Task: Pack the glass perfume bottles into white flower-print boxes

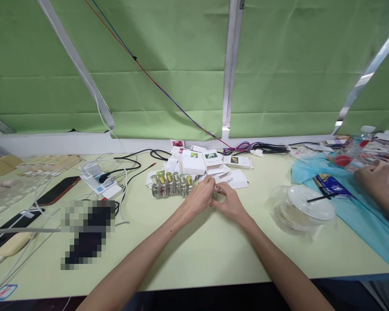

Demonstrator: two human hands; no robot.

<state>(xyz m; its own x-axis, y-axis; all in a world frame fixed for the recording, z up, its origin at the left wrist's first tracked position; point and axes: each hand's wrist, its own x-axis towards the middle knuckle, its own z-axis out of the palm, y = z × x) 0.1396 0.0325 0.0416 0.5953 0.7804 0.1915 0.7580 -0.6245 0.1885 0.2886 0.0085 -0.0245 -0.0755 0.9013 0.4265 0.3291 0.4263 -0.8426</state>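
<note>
The left hand (199, 196) and the right hand (229, 203) met at the centre of the frame, fingertips closed from either side on one small glass bottle (219, 196). The bottle was largely hidden between the fingers, so its cap and its tilt could not be told. It was held low, just above the pale green surface (194, 255), with both forearms reaching in from the lower edge; this two-sided pinch presumably steadied so small an object.

Immediately left of the hands, a row of bottles (171, 185) with gold and green caps stood upright, touching one another, probably grouped so that each stayed within easy reach. Behind the row, toward the upper centre, lay a loose heap of small white cartons (201, 164), some printed with pictures, several overlapping.

Farther out, at centre left, a white power strip (100, 181) sat with cables trailing from it, and a dark phone (56, 191) lay beside it. At centre right, a clear plastic lidded container (306, 207) rested at the edge of a blue cloth (369, 220), with a black stick laid across its lid. At the far right edge, another person's hand (381, 181) rested on that cloth, well apart from the bottle. Green blinds (168, 65) filled the upper half of the frame.
</note>
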